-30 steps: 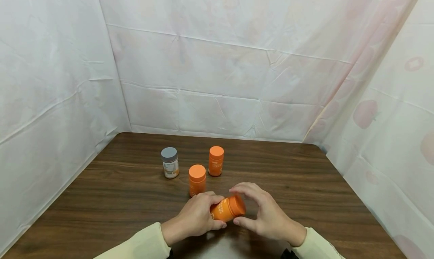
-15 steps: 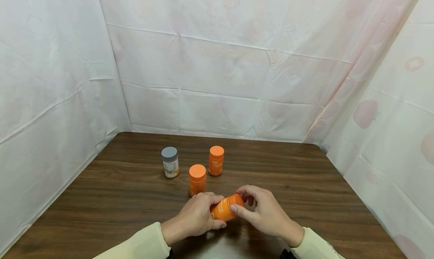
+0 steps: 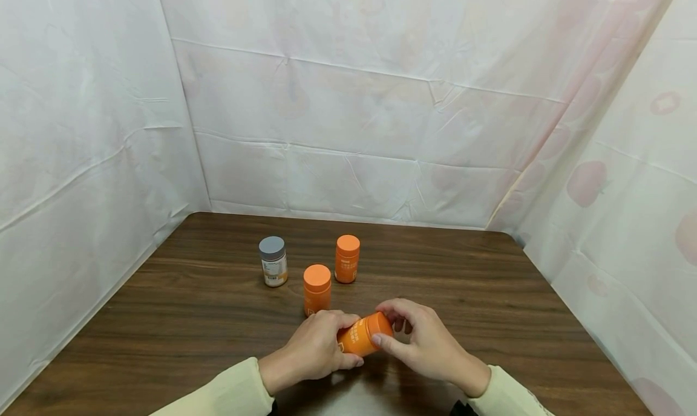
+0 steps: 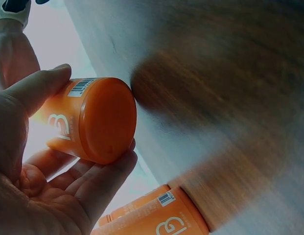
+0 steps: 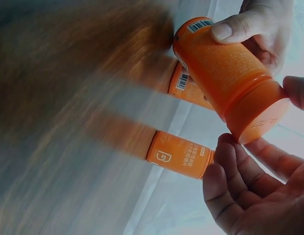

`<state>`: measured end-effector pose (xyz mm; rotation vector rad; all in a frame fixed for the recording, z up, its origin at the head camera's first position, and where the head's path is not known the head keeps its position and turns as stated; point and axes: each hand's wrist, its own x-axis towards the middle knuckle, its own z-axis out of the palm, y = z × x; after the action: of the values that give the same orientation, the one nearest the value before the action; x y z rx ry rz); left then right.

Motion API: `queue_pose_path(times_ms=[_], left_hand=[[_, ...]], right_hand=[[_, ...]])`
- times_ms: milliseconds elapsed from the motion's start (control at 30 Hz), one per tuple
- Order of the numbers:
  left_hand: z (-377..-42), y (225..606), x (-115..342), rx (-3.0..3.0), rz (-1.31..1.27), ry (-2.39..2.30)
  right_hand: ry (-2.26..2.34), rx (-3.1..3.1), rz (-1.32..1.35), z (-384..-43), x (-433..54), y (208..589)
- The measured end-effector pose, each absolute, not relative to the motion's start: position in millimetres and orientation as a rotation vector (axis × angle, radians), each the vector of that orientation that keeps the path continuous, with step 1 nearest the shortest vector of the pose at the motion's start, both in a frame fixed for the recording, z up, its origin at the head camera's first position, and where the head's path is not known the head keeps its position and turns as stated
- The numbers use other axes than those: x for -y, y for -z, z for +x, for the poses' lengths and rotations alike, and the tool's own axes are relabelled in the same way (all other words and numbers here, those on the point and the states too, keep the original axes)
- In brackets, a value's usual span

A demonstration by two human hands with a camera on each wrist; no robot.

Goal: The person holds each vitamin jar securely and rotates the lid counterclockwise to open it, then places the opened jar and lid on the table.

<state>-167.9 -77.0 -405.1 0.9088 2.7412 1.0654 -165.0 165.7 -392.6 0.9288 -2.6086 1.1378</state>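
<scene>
My left hand grips an orange bottle by its body, tilted with the cap toward the right. Thumb and fingers wrap the lower body, and the bottle's base faces the left wrist camera. At the other end, my right hand pinches the orange cap between thumb and fingertips. The cap sits on the bottle. Just beyond my left hand, a second orange bottle stands upright, its lower part partly hidden.
Farther back on the dark wooden table stand a third orange bottle and a white bottle with a grey cap. White printed sheets enclose the table at the back and sides.
My right hand has come in from beside the cap, its thumb and fingers closing onto it. Its grip has since shifted slightly around the cap. The left hand and standing bottles have stayed put.
</scene>
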Motion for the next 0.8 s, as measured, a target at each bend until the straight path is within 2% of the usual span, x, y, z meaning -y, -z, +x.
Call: queue_pose_path(times_ms=[533,800], left_hand=[[-168.2,406.3,77.6,-2.745,0.919,-1.058],[-168.4,407.3,78.0,-2.731,0.914,-1.068]], right_hand=[[-1.093,2.37,1.228,-166.0,-171.6,392.7],[-1.084,2.4,1.273,-165.0,-172.4,389.3]])
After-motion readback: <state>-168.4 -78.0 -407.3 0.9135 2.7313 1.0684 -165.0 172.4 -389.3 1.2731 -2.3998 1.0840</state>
